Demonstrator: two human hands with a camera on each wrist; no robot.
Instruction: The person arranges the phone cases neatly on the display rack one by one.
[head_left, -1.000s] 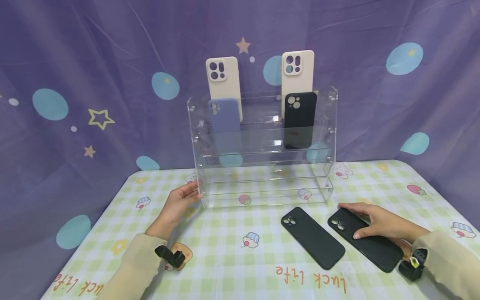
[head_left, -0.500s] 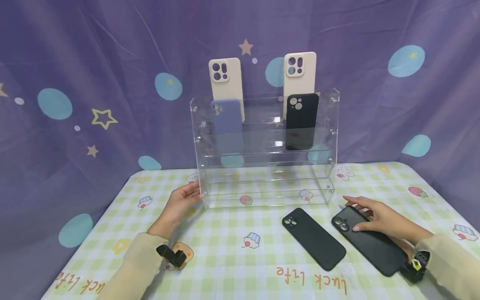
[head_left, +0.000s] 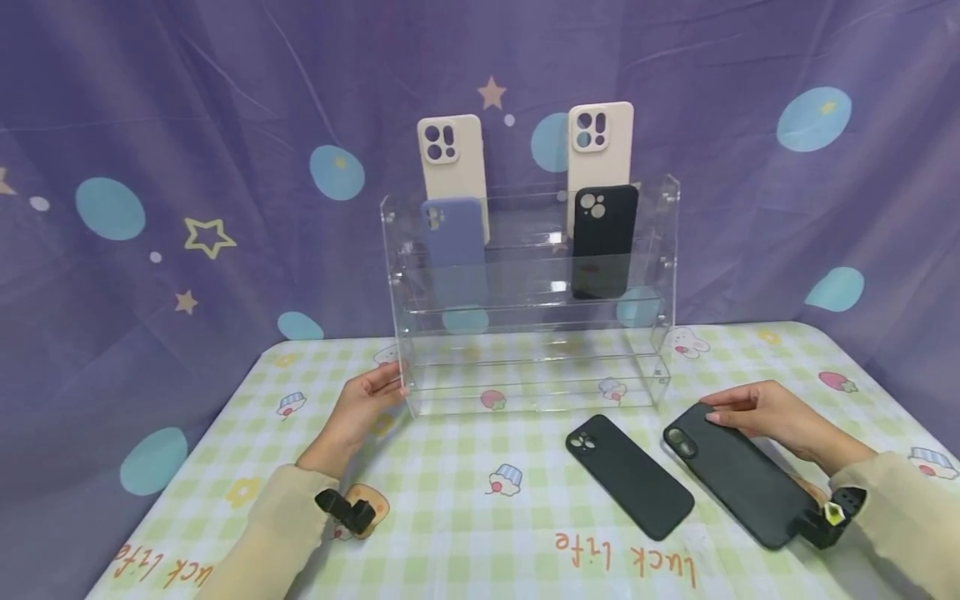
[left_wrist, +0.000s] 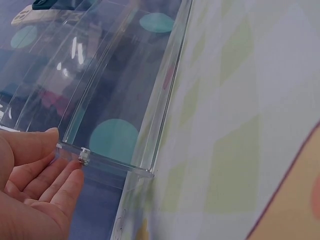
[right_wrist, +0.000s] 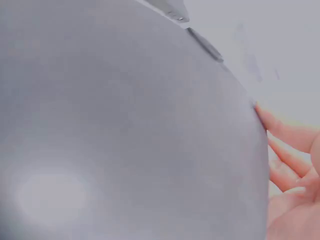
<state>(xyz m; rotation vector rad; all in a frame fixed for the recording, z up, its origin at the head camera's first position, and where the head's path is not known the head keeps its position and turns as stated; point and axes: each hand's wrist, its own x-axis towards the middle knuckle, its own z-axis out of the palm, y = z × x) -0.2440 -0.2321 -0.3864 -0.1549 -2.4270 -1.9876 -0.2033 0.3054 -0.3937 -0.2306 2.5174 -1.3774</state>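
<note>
A clear acrylic display rack (head_left: 525, 287) with stepped shelves stands on the table. At its lower left edge, my left hand (head_left: 360, 408) holds the side panel (left_wrist: 107, 162), thumb and fingers on either side of it. My right hand (head_left: 787, 421) pinches the upper edge of a black phone case (head_left: 742, 475) between thumb and fingers; the case is tilted up a little. Close up in the right wrist view, the case's back (right_wrist: 135, 110) looks grey and fills most of the picture. Another black phone case (head_left: 630, 477) lies flat just left of it.
On the rack's upper shelves stand two white phone cases, one left (head_left: 453, 171) and one right (head_left: 600, 158). Before them are a blue case (head_left: 456, 242) and a black case (head_left: 603, 242). A checked cloth (head_left: 442, 508) covers the table; a purple curtain (head_left: 225, 100) hangs behind.
My right hand has shifted from over the black phone case to its upper edge and now pinches it there, with the case tipped up. My left hand stays at the rack.
</note>
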